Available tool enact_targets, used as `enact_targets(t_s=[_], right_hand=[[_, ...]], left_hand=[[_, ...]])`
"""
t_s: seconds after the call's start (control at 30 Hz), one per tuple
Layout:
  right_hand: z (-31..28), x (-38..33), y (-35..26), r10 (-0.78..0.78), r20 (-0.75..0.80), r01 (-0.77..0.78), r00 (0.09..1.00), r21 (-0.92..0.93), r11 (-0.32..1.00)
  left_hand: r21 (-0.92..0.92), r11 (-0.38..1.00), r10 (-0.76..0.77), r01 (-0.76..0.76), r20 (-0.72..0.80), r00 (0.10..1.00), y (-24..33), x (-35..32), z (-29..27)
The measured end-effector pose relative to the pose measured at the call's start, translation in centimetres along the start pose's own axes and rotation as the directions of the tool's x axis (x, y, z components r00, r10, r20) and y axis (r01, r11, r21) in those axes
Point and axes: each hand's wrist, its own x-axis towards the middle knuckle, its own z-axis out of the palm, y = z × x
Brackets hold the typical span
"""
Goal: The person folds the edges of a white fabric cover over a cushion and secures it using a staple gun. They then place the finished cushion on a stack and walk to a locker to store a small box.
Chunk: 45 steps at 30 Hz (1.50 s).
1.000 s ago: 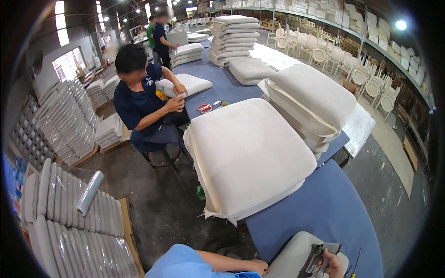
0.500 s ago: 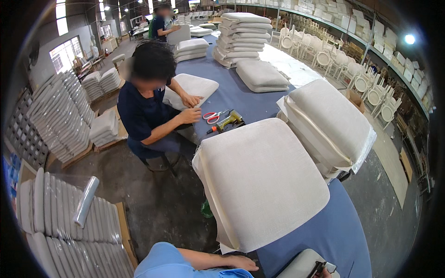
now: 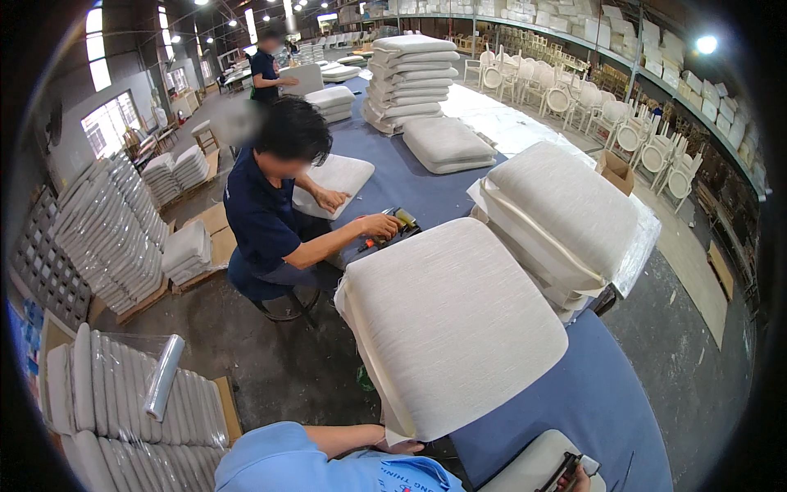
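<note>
The view has swung left and the big cushion (image 3: 451,324) now fills the middle. At far left, wrapped cushions (image 3: 106,238) stand on edge in rows, likely packed for storage. The left hand (image 3: 399,447) tucks under the cushion's near corner, fingers hidden, so its grip can't be told. The right hand (image 3: 580,480), at the bottom edge, seems closed on a dark tool (image 3: 566,469) over a pad (image 3: 533,463).

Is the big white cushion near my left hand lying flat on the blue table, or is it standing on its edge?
Lying flat: the white cushion shows its broad face upward on the blue table, one corner overhanging the table edge.
</note>
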Motion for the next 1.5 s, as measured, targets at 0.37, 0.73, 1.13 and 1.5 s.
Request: enact_targets(t_s=[0.37, 0.73, 1.13, 1.5], right_hand=[[1.8, -0.8, -0.2, -0.138, -0.200, 0.083, 0.970, -0.263, 0.961], [12.6, -4.8, 1.7, -0.722, -0.392, 0.119, 0.571, -0.830, 0.545], [43.2, -13.8, -4.2, -0.864, -0.097, 0.354, 0.494, -0.885, 0.302], [46.3, -14.1, -3.4, -0.902, -0.153, 0.238, 0.403, -0.935, 0.265]], left_hand=[[-0.044, 0.757, -0.649, 0.652, 0.064, 0.758, -1.0, -12.0, -7.4], [-0.103, 0.936, -0.337, 0.337, 0.016, 0.941, -7.0, -15.4, -15.4], [-0.679, 0.572, 0.169, -0.460, -0.452, 0.876, -8.5, -15.8, -41.4], [0.356, 0.908, 0.121, 0.221, -0.728, 0.675, -13.4, 12.5, -48.8]])
